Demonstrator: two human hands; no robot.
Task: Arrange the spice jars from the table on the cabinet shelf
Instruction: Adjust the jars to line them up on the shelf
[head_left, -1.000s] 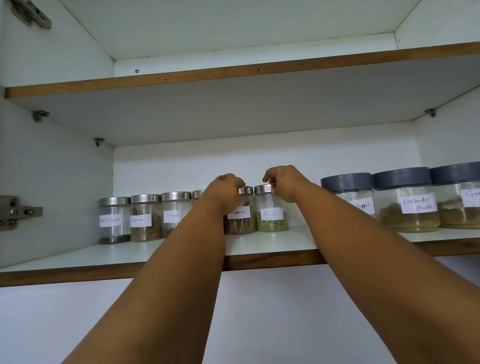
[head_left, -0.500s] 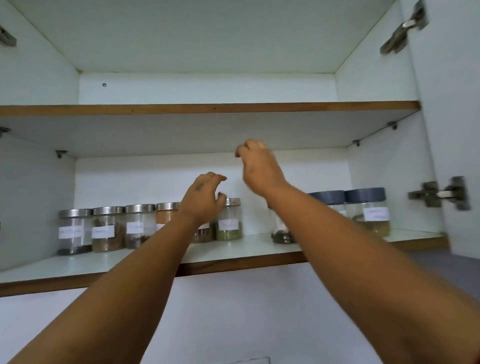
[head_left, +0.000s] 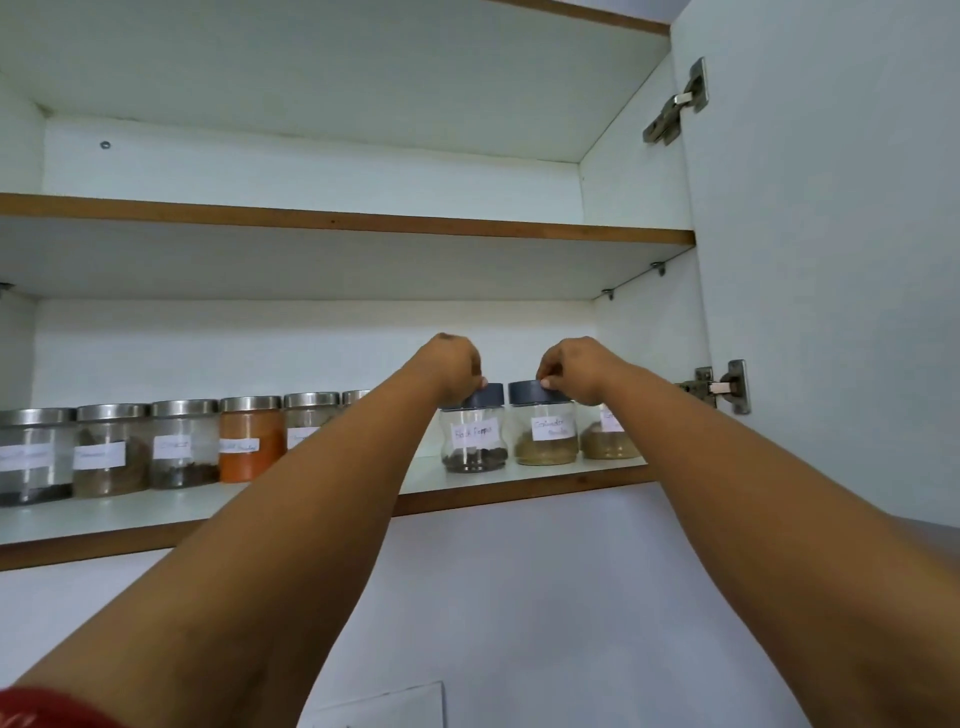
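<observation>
Lower cabinet shelf (head_left: 519, 480): a white board with a brown front edge, spanning the cabinet's width. Standing on it, upright in one row, left to right: five steel-lidded glass jars (head_left: 111, 447) with white labels, among them an orange-filled jar (head_left: 251, 446), with a sixth lid partly hidden behind an arm; then, near the right wall, three grey-lidded jars: a black pepper jar (head_left: 474, 434), a coriander powder jar (head_left: 545, 431), and a partly hidden third jar (head_left: 605, 441).

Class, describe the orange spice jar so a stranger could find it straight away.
Look at the lower shelf of the open cabinet, along the row of steel-lidded jars on the left. The orange jar stands fourth from the left; its bright orange powder sets it apart from its brown and dark neighbours.
</observation>
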